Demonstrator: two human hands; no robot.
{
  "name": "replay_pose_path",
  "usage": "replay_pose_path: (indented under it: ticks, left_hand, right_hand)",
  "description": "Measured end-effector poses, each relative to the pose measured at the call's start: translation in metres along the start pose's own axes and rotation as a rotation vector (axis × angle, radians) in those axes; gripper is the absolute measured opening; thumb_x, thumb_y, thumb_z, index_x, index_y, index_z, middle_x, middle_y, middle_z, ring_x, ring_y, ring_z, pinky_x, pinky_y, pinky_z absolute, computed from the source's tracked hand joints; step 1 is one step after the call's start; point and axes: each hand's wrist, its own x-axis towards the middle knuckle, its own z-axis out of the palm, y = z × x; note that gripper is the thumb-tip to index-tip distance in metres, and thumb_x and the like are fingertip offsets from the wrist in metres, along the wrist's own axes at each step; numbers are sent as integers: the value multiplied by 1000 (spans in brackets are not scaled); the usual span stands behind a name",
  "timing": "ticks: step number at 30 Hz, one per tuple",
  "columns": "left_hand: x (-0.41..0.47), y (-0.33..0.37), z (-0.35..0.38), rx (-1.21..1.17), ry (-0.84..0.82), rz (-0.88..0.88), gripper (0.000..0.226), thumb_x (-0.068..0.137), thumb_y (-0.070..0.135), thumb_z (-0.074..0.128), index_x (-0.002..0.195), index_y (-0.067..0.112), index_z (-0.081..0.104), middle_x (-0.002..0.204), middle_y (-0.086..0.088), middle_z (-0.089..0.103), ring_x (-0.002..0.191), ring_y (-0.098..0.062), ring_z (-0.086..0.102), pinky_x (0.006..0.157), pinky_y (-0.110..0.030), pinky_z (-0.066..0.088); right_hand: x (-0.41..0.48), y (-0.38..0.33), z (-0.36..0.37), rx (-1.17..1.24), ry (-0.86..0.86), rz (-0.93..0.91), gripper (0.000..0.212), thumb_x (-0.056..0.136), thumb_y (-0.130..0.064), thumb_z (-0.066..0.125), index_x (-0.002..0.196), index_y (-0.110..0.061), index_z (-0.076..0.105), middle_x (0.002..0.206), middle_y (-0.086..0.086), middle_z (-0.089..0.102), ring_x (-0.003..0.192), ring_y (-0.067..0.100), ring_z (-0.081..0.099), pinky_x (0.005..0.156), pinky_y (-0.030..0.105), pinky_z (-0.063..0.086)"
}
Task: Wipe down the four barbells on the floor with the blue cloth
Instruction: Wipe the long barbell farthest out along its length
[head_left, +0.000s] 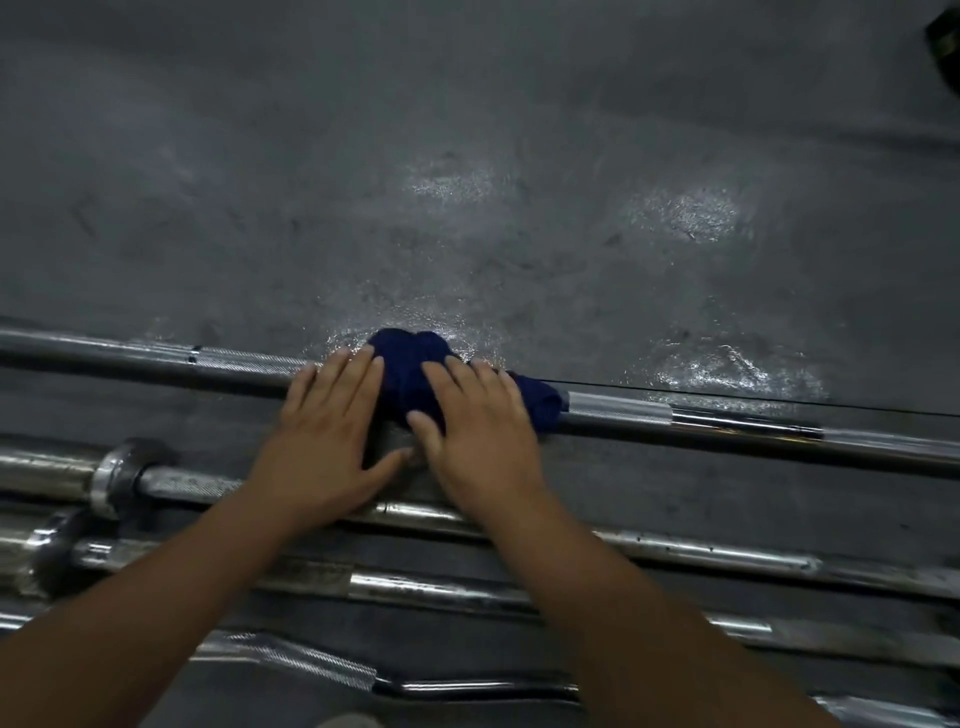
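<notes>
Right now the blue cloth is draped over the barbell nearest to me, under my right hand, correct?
No. The head view shows the blue cloth under the right hand, but on the farthest barbell, not the nearest.

Nothing readable is showing: no lettering, brand or number is appearing on the barbells (675, 551), the blue cloth (410, 374) or the floor (467, 156) — and the dark object (945, 47) at the top right corner is coming through too blurred to tell.
</notes>
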Motion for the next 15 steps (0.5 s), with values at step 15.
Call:
replay_pose_path:
  ticks: [15]
  left_hand:
    - [-5, 2, -2, 13, -1, -10, 95, 87, 75, 27, 158, 13, 16, 164, -7, 19, 152, -24, 11, 122, -49, 11]
  right_hand:
    - [-8, 42, -34, 120, 114, 247, 17, 92, -38, 60, 95, -23, 54, 83, -8, 57, 81, 14, 47, 92, 33, 37]
